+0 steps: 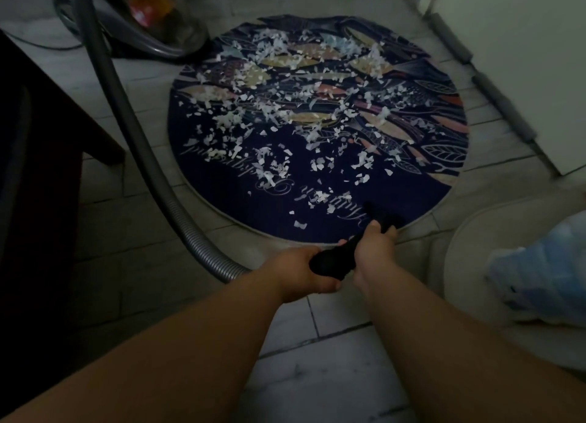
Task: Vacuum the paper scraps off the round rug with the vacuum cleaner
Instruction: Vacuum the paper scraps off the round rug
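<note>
A round dark-blue rug (222,197) with a leaf pattern lies on the tiled floor. Several white paper scraps (269,105) are strewn over its middle and far half. Both hands grip the black vacuum nozzle (329,261), whose tip (382,215) rests on the rug's near edge. My left hand (304,273) is shut on the rear of the nozzle, where the grey ribbed hose (177,207) joins it. My right hand (374,248) is shut on the nozzle further forward. The vacuum cleaner body (152,13) stands at the rug's far-left edge.
A dark wooden furniture piece (41,156) stands at the left. A white cabinet or door (523,58) with grey foam-padded rods (501,102) along its base is at the right. A pale round mat (469,264) with a blue-white plastic bag (545,273) lies at the near right.
</note>
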A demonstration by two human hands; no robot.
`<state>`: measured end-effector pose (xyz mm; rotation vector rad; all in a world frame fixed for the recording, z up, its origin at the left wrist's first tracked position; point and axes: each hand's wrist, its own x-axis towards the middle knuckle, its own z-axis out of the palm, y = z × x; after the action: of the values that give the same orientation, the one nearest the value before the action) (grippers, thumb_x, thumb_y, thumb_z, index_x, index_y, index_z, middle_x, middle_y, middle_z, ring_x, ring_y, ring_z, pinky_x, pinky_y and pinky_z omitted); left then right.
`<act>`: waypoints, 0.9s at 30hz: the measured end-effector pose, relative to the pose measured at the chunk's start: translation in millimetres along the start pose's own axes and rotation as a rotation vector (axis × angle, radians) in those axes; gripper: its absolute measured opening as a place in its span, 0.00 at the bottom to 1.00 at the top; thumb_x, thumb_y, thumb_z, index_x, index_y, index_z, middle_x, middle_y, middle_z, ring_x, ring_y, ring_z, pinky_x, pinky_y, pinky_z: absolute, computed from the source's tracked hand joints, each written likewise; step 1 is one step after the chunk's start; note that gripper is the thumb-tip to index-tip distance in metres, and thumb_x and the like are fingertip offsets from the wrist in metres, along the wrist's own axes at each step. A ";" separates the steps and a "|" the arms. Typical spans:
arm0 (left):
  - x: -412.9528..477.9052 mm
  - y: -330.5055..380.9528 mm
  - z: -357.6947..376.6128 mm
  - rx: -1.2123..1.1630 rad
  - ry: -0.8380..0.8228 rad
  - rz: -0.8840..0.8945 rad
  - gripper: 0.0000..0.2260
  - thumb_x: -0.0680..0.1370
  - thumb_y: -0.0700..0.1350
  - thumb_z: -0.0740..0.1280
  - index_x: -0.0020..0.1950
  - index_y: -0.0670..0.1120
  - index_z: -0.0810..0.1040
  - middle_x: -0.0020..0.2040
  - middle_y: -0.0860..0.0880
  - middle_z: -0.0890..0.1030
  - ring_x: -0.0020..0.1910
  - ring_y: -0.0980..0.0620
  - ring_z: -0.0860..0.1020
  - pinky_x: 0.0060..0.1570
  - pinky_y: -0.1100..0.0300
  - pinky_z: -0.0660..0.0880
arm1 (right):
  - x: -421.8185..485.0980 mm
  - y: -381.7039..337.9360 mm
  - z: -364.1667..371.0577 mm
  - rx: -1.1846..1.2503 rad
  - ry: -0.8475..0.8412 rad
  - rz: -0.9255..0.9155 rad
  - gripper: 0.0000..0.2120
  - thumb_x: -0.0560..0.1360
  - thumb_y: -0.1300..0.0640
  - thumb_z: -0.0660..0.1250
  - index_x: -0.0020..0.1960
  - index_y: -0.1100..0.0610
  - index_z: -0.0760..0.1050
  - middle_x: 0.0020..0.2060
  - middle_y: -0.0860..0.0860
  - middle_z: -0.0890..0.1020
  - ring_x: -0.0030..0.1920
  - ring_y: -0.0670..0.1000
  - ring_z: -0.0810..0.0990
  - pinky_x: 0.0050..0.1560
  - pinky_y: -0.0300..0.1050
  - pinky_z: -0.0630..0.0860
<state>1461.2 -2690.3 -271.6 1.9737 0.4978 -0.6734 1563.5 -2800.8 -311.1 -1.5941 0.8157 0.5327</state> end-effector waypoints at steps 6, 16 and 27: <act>-7.5 -26.6 6.9 0.002 0.014 0.038 0.20 0.68 0.58 0.74 0.56 0.54 0.75 0.50 0.55 0.79 0.49 0.55 0.77 0.49 0.59 0.75 | -11.1 25.6 8.8 -0.099 0.025 -0.033 0.27 0.83 0.45 0.53 0.80 0.41 0.48 0.64 0.58 0.77 0.60 0.63 0.79 0.62 0.66 0.74; -17.0 -80.2 4.9 0.070 0.133 0.098 0.18 0.68 0.57 0.75 0.54 0.53 0.77 0.48 0.54 0.81 0.47 0.57 0.78 0.48 0.61 0.76 | -27.2 59.7 28.2 -0.069 -0.010 -0.093 0.27 0.85 0.47 0.53 0.80 0.43 0.47 0.65 0.60 0.76 0.59 0.63 0.79 0.62 0.62 0.75; -16.9 -82.2 10.0 0.138 0.176 0.142 0.19 0.66 0.59 0.75 0.53 0.54 0.78 0.47 0.54 0.81 0.48 0.55 0.79 0.52 0.56 0.77 | -26.7 61.5 20.5 -0.096 0.009 -0.138 0.27 0.85 0.48 0.52 0.81 0.48 0.47 0.73 0.60 0.69 0.67 0.64 0.72 0.65 0.61 0.69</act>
<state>1397.0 -2662.5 -319.0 2.1880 0.4203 -0.4580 1501.9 -2778.1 -335.7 -1.7288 0.6895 0.4712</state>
